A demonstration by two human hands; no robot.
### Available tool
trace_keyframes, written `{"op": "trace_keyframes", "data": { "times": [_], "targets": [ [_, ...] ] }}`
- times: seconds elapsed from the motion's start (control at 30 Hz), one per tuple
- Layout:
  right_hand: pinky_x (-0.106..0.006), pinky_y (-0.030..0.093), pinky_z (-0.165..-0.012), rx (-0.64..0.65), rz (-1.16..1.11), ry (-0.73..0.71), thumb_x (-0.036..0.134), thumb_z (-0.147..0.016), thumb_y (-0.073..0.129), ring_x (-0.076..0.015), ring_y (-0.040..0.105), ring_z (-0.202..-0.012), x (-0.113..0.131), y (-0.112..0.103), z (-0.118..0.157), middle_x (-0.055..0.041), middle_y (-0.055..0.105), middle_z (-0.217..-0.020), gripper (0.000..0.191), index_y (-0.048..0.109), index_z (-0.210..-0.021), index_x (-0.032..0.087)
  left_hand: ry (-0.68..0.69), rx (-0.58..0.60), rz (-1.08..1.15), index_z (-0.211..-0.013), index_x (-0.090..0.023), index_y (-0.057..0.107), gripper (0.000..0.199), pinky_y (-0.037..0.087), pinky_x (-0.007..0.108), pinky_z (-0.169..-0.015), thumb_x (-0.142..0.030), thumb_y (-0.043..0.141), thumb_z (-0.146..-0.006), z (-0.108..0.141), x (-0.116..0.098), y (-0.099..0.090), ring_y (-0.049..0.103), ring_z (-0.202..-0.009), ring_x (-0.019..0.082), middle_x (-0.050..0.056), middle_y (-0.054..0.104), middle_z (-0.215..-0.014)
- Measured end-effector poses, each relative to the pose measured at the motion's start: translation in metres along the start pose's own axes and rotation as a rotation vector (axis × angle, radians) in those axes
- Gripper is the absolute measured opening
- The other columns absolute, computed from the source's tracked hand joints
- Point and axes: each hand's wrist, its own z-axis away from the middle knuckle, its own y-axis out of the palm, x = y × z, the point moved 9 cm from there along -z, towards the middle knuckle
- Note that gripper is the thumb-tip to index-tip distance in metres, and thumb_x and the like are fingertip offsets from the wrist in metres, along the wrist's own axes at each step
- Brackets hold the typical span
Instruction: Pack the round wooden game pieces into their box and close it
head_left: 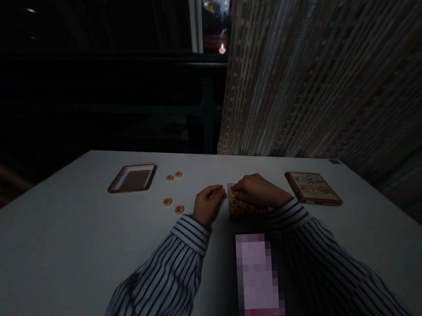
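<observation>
A small clear-sided box (235, 207) stands on the white table in front of me, holding several round Chinese chess pieces with red markings. From the right, my right hand (256, 189) reaches over this box, fingers bent down and closed at a piece near its far left corner; the fingertips partly cover that piece. Just left of the box is my left hand (209, 203), its fingers loosely curved and a little apart, with nothing visible in them. Further left lie loose Chinese chess pieces, among them one nearer piece (179, 209) and one farther piece (178, 174).
An open shallow brown-edged tray (154, 172) lies at the back left of the white table (77, 229). On the right is a flat box or lid (313, 187) with a printed top. A string curtain (280, 71) hangs beyond the table's far right edge. The room is dim.
</observation>
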Motion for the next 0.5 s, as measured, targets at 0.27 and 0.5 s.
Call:
{"op": "trace_keyframes", "data": {
  "times": [0.27,0.5],
  "targets": [
    [-0.029,0.035,-0.072,-0.022,-0.009,-0.028,0.029,-0.086,0.044,-0.0207,0.060,-0.087,0.0016,-0.0016,0.0003,-0.0066,0.069,-0.090,0.025,0.066,-0.095,0.022,0.017,0.008,0.016,-0.081,-0.014,0.068,0.024,0.050,0.028,-0.071,-0.025,0.072,-0.061,-0.0028,0.0040,-0.0009,0.064,-0.068,0.015,0.005,0.069,-0.070],
    [-0.029,0.034,-0.069,-0.019,-0.024,-0.039,0.028,-0.084,0.045,-0.0205,0.060,-0.084,0.0027,-0.0015,0.0005,-0.0060,0.069,-0.088,0.023,0.066,-0.090,0.022,0.015,0.009,0.018,-0.082,-0.014,0.068,0.023,0.049,0.028,-0.070,-0.026,0.071,-0.062,-0.0019,0.0043,-0.0005,0.064,-0.068,0.015,0.006,0.069,-0.071]
  ]
}}
